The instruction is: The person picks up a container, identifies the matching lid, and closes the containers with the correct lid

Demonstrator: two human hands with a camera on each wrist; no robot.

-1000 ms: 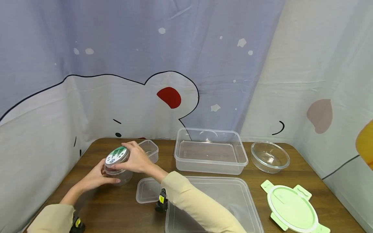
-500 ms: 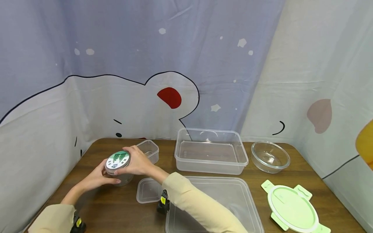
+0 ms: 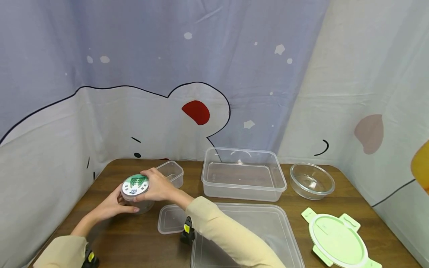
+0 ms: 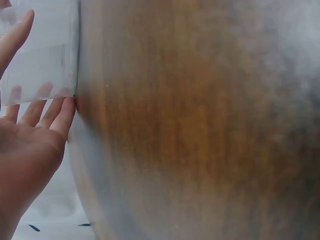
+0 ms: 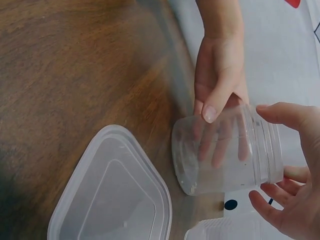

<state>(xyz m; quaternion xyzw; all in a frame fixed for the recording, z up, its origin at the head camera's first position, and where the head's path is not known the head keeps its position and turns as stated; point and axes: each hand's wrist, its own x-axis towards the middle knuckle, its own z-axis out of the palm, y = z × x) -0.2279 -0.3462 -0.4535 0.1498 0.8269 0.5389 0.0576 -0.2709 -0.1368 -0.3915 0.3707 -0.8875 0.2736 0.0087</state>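
A clear plastic jar [image 5: 215, 150] stands at the left of the table in the head view. Its round lid [image 3: 135, 185], white and green with a leaf print, sits flat over the mouth. My left hand [image 3: 108, 207] holds the jar's side, thumb in front and fingers behind, seen through the clear wall in the right wrist view. My right hand [image 3: 156, 187] grips the lid's edge from the right, thumb in front and fingers at the back. In the left wrist view, the left fingers [image 4: 62, 117] show against the jar wall.
Behind the right hand is a small clear box [image 3: 175, 175]; its lid [image 3: 169, 223] lies nearer. A large clear box [image 3: 242, 193] stands mid-table, with a large flat lid [image 3: 281, 238] before it. On the right are a round glass bowl [image 3: 310, 182] and a green clip lid [image 3: 336, 238].
The lid was tilted on the jar and has come down level at its mouth, with the right hand lowering slightly. The left hand keeps its hold on the jar.
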